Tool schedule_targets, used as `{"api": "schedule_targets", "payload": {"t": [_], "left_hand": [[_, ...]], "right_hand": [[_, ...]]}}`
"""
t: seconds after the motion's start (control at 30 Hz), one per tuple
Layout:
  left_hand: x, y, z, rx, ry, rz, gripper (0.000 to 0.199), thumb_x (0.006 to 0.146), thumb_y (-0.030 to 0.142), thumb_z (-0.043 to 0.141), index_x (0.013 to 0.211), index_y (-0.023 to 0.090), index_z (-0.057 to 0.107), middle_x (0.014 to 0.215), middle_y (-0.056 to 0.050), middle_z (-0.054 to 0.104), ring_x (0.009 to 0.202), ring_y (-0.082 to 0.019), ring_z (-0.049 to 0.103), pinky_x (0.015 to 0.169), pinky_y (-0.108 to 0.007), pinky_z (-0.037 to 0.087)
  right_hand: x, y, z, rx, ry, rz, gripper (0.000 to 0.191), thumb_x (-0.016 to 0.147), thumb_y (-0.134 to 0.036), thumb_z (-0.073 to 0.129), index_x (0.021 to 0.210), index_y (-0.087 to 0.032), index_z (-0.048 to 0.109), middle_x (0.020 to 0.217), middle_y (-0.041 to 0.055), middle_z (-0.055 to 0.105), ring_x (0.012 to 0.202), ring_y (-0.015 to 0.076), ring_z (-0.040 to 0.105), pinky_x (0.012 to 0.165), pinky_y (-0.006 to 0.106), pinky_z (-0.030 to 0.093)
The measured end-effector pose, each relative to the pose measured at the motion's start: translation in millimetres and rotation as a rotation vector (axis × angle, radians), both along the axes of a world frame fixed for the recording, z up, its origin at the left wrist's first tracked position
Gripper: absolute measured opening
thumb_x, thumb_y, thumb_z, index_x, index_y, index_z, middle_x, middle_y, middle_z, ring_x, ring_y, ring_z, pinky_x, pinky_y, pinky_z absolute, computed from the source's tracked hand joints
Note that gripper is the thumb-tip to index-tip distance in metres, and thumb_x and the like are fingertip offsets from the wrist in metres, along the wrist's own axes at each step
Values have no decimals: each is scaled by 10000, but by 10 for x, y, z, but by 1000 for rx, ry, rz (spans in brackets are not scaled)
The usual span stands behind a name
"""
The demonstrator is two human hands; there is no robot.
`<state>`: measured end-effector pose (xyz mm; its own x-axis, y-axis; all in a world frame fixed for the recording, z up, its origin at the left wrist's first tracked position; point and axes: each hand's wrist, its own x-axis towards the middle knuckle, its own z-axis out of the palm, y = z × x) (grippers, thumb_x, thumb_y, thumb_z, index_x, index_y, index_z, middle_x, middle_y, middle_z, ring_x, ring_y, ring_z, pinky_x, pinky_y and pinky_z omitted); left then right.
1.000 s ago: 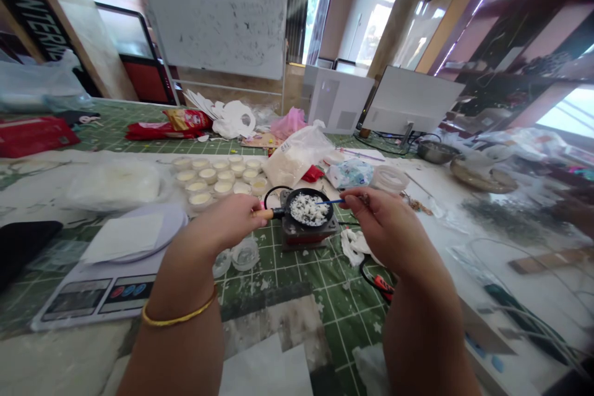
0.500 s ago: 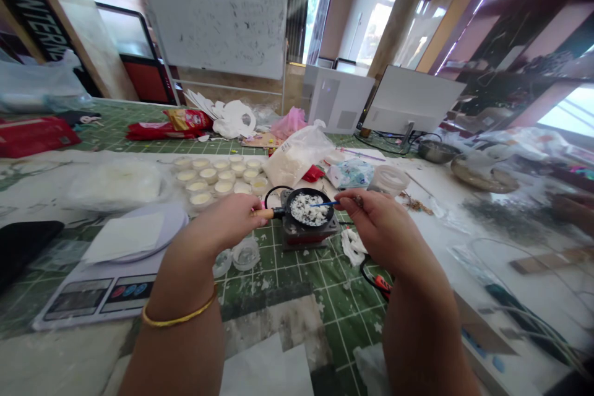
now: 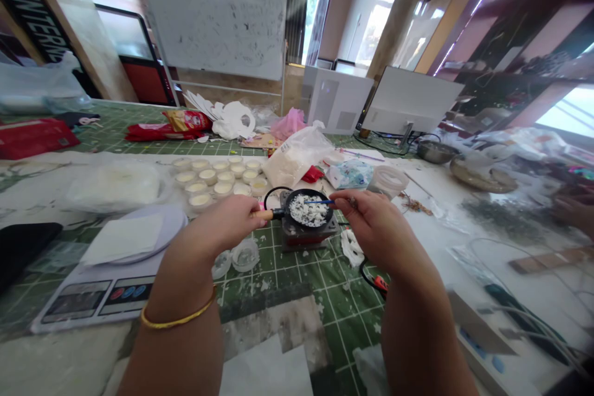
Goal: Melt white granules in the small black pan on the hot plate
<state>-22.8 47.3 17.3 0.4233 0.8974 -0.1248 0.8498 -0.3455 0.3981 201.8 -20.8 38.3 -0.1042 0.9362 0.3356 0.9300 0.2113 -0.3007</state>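
The black pan (image 3: 330, 213) rests on a small heater (image 3: 304, 239), well in from the worktop's (image 3: 343, 297) far edge, between the hands. Left hand (image 3: 227, 218): closed on the pan handle (image 3: 263, 215), which runs sideways. Right hand (image 3: 371, 213): nearer the rim, pinching a blue stick (image 3: 318, 202) aimed left into white flakes (image 3: 307, 214). Beyond the left hand, small cups (image 3: 223, 193) hold pale, creamy material.

so it's a small round black pan (image 3: 330, 213), sitting pretty level on top of the burner (image 3: 306, 239), black-and-wood handle poking out past the burner's left side. there's loose white crumbly flakes (image 3: 309, 214) spread in it, some dark base showing through, plus a thin blue stick (image 3: 319, 202) slanting in from the burner's right, tip at the flakes
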Motion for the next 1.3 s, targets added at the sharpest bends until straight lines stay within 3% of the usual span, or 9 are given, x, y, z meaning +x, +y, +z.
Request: {"api": "schedule_targets", "payload": {"t": [0.6, 0.8, 1.13, 1.3], "left_hand": [[10, 9, -7, -4, 20, -8, 377, 777, 505, 410, 658, 173, 541, 680, -36, 603, 626, -155, 518, 554, -258, 307], [8, -2, -5, 3, 28, -2, 385, 777, 511, 410, 642, 172, 533, 660, -36, 598, 612, -151, 512, 553, -257, 306], [6, 6, -9, 1, 34, -5, 385, 778, 512, 408, 666, 171, 548, 670, -32, 599, 616, -149, 513, 544, -256, 299], [11, 2, -4, 5, 33, 1, 381, 780, 505, 410, 646, 170, 534, 669, -34, 599, 613, -148, 512, 548, -256, 304]], "right_hand": [[9, 20, -11, -64, -56, 6, 293, 896, -331, 361, 983, -250, 628, 856, 16, 658, 835, 162, 559, 799, 310, 342], [92, 49, 14, -43, -50, -163, 305, 895, -329, 347, 971, -221, 622, 898, 36, 658, 854, 182, 577, 749, 297, 356], [66, 13, 17, -83, -50, -33, 293, 896, -329, 348, 903, -225, 621, 853, 12, 655, 828, 156, 574, 747, 278, 356], [82, -23, 48, -23, -79, -111, 288, 897, -329, 345, 910, -227, 614, 876, 16, 654, 841, 170, 568, 762, 299, 350]]}}
